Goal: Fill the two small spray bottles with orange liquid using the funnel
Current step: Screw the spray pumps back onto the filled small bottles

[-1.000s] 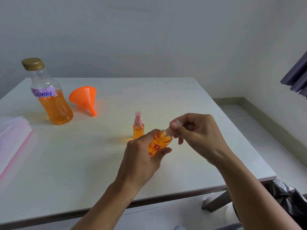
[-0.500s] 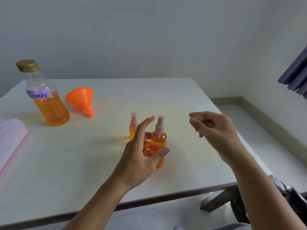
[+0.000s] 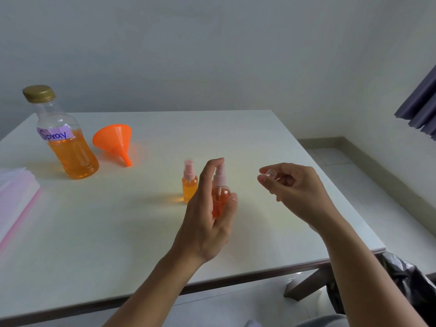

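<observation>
Pale grey walls close off the corner of a room, with a dark pleated curtain [image 3: 420, 107] hanging at the right. A white rectangular table [image 3: 236, 128] fills most of the view. A stack of clear pink-edged plastic bags [image 3: 16, 197] lies at its left edge. Near the far left corner stands a large clear plastic bottle [image 3: 66, 147] with a gold cap, labelled "Spray" and about half full of orange liquid. An orange plastic funnel [image 3: 113, 140] lies on its side just beside it.

Toward the middle of the table, the left hand [image 3: 207, 220] wraps around a small spray bottle with a pink pump head [image 3: 220, 197]. Its thumb is on the bottle's right side and its index finger is raised next to the nozzle. The bottle's base is hidden, so it cannot be told whether it is resting on the table. A second small spray bottle [image 3: 189, 182], also filled with orange, stands just to its left and slightly further back. The right hand [image 3: 297, 187] pinches a tiny clear cap [image 3: 271, 173] near the nozzle but apart from it.

Both bottles look filled, so capping seems to be what remains. The cap is small and slick and could slip from the pinch. A downward push to seat it could also press the pump and spray liquid. The left hand is close enough to the second bottle to tip it over.
</observation>
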Tool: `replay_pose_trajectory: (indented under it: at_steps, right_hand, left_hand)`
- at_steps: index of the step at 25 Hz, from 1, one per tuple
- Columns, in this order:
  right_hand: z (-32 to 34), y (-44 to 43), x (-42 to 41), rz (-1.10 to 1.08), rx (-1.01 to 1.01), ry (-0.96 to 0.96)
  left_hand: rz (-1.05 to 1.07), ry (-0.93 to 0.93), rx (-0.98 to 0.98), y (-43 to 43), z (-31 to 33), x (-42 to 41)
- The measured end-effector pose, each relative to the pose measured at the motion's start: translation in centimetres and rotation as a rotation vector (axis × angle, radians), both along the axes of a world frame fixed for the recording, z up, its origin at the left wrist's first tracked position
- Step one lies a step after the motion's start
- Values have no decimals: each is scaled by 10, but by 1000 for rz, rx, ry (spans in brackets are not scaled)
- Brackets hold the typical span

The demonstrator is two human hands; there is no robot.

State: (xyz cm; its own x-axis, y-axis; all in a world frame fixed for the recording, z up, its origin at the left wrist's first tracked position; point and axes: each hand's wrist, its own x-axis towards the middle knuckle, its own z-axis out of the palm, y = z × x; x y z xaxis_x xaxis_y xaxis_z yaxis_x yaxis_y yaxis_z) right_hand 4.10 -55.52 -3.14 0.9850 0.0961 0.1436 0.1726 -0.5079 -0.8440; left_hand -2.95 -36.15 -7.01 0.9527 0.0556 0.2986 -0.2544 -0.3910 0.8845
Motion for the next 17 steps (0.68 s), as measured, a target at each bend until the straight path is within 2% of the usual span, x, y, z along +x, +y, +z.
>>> replay_pose_trajectory:
  at_steps: [6,10,14,17]
  right_hand:
    - [3,-2,0,-120,-46,-228]
    - [5,-7,-1,-118,-126,-357]
    - [5,-9,0,-80,-201,-415]
    - [4,-14,2,-77,-201,-415]
  left_hand:
    - [109,-138,148,-15,8,6]
    - [231,-101,237,-20,9,22]
    - [355,-138,460,-27,14,36]
    - [397,-168,531,-26,23,40]
